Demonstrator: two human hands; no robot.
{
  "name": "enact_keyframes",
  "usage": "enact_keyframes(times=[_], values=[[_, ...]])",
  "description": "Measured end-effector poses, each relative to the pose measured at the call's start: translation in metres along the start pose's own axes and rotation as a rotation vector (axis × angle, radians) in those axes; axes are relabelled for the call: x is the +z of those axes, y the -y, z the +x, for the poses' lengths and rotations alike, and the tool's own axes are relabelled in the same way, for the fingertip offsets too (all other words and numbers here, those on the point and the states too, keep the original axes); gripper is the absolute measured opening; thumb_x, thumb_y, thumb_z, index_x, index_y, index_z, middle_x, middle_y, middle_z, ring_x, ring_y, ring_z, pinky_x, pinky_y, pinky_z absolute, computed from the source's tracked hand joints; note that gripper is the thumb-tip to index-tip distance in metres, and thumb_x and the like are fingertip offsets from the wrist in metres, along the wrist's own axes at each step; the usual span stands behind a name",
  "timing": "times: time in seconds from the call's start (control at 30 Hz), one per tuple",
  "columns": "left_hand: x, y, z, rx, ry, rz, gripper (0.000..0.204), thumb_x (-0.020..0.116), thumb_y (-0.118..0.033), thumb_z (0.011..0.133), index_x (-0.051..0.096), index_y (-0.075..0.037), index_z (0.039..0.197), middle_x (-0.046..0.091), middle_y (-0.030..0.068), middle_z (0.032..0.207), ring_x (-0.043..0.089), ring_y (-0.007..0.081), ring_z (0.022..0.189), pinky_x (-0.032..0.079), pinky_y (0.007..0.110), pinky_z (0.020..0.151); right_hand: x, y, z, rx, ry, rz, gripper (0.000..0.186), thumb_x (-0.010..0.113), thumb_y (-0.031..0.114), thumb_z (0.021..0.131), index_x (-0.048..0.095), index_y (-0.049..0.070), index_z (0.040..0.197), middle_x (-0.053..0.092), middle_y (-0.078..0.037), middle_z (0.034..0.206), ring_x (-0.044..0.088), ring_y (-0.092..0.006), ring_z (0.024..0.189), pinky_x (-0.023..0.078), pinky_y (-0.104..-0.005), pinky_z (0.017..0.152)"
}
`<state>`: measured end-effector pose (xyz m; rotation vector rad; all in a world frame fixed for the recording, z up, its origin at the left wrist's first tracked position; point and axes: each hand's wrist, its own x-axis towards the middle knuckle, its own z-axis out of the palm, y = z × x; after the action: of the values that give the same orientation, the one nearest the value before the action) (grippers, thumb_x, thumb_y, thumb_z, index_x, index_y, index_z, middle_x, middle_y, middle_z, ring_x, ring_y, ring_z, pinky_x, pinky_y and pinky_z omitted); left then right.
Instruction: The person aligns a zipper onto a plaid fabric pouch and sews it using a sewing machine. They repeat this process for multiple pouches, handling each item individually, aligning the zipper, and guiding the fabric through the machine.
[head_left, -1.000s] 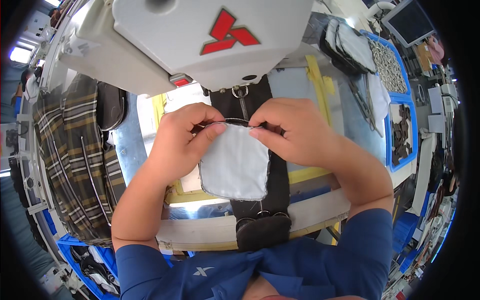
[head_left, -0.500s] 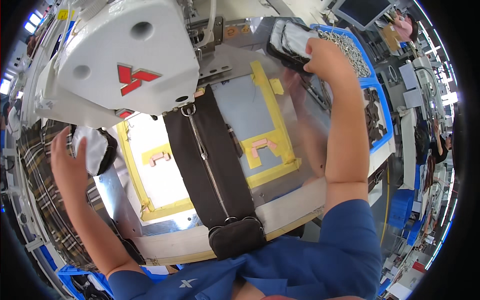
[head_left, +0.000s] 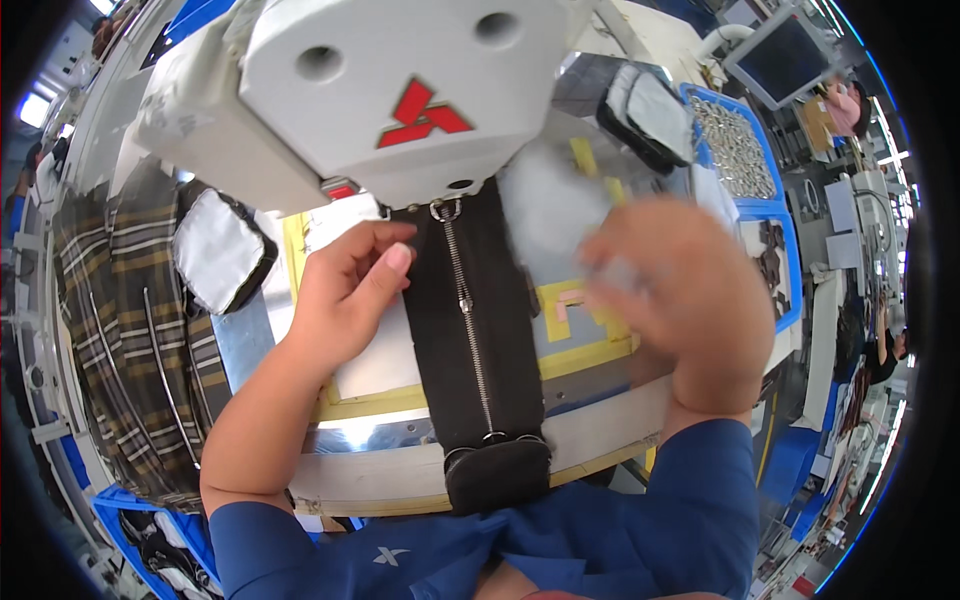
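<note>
A long black fabric strip with a silver zipper (head_left: pixel 466 330) runs from under the white sewing machine head (head_left: pixel 400 90) toward me. A small black zippered pouch (head_left: pixel 497 476) hangs at its near end. My left hand (head_left: pixel 345 290) is at the strip's left edge near the machine, fingers half curled and thumb apart; nothing shows in it, and whether it touches the strip is unclear. My right hand (head_left: pixel 690 290), smeared by motion, hovers over the right side of the work plate. Its fingers are too blurred to read.
Black pieces with silvery-white faces lie at left (head_left: pixel 222 252) and back right (head_left: pixel 648 115). Plaid fabric with zippers (head_left: pixel 130 340) covers the left side. Blue bins hold metal hardware (head_left: pixel 735 145) and dark parts (head_left: pixel 768 260) at right. Yellow tape (head_left: pixel 385 402) edges the plate.
My right hand has left the pieces at the back right and come nearer over the plate. My left hand has moved from the left-hand piece to the strip. The view has shifted.
</note>
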<state>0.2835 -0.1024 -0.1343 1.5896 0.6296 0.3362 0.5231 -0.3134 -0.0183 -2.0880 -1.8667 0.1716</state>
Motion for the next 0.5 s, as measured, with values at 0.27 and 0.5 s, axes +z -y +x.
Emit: enact_keyframes(times=[0.27,0.5], values=[[0.005,-0.004,-0.003,0.198,-0.019,0.474,0.034,0.088,-0.011,0.086,0.078,0.001,0.117,0.072,0.0123,0.097,0.066,0.0205,0.072,0.057,0.033,0.068,0.086,-0.012,0.035,-0.003,0.016,0.304,0.030,0.083,0.025,0.089,0.070,0.007,0.108,0.069,-0.011,0.095,0.069,-0.0364,0.095,0.054,-0.0485,0.082],[0.001,0.004,0.000,0.526,-0.001,0.673,0.024,0.086,-0.008,0.086,0.079,-0.003,0.108,0.073,0.0124,0.095,0.071,0.0275,0.079,0.058,0.039,0.071,0.110,-0.003,0.035,-0.155,-0.004,0.231,0.018,0.080,0.010,0.090,0.074,0.004,0.106,0.071,-0.012,0.098,0.070,-0.0331,0.090,0.055,-0.0440,0.079]])
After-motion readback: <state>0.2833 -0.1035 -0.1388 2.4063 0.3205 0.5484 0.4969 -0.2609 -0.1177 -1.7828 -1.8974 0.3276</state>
